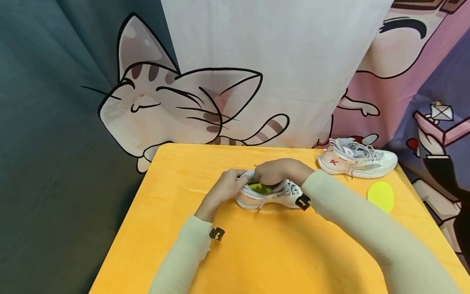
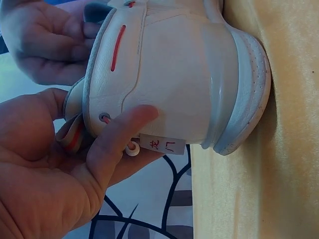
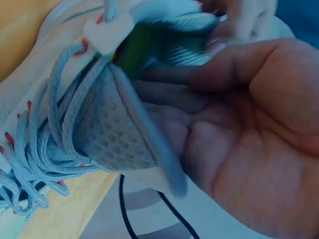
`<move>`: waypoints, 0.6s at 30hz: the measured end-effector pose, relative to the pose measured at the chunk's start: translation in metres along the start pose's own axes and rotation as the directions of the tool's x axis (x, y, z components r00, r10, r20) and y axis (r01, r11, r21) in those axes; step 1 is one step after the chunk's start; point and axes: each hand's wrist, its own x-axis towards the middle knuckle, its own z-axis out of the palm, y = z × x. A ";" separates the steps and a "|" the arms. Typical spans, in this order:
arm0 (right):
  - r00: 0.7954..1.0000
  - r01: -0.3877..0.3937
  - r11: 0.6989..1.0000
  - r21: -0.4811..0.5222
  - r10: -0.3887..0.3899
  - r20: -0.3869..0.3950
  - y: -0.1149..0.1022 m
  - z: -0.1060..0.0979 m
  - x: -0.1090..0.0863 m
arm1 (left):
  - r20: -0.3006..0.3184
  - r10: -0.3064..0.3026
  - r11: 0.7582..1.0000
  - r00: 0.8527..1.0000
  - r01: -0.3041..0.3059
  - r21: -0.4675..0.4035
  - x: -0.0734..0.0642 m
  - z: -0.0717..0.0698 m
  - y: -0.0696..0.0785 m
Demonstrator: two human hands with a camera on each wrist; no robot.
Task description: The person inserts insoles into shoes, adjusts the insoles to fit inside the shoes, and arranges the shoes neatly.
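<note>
A white sneaker with grey laces (image 1: 286, 198) rests on the table, its heel toward the left. My left hand (image 1: 228, 183) grips the heel collar, thumb on the heel's outside in the left wrist view. My right hand (image 1: 273, 171) reaches into the shoe's opening. A yellow-green insole-like piece (image 1: 260, 188) shows inside the opening, beneath the right hand. In the right wrist view, that green piece (image 3: 142, 50) lies beside the right fingers, with the thumb apart from it. The fingertips are partly hidden by the padded tongue (image 3: 117, 124).
The matching white sneaker (image 1: 361, 159) stands at the table's back right. Near it lies a flat bright yellow oval (image 1: 380, 197). The yellow cloth-covered table (image 1: 235, 253) ends at a cartoon-printed curtain (image 1: 279, 49). A small lettered tag (image 2: 162, 144) is on the held shoe's heel.
</note>
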 end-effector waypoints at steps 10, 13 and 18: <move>0.948 -0.272 0.962 0.035 0.262 0.181 0.000 0.000 0.017 | -0.003 -0.001 1.000 1.000 0.001 0.007 0.000 0.000 -0.001; 0.937 -0.295 0.955 0.006 0.288 0.197 0.002 0.003 0.020 | 0.005 0.011 1.000 1.000 -0.011 0.009 0.000 0.000 -0.002; 0.957 -0.230 0.973 -0.023 0.230 0.179 0.005 0.005 0.024 | 0.003 0.004 1.000 1.000 -0.004 0.013 0.000 0.001 -0.002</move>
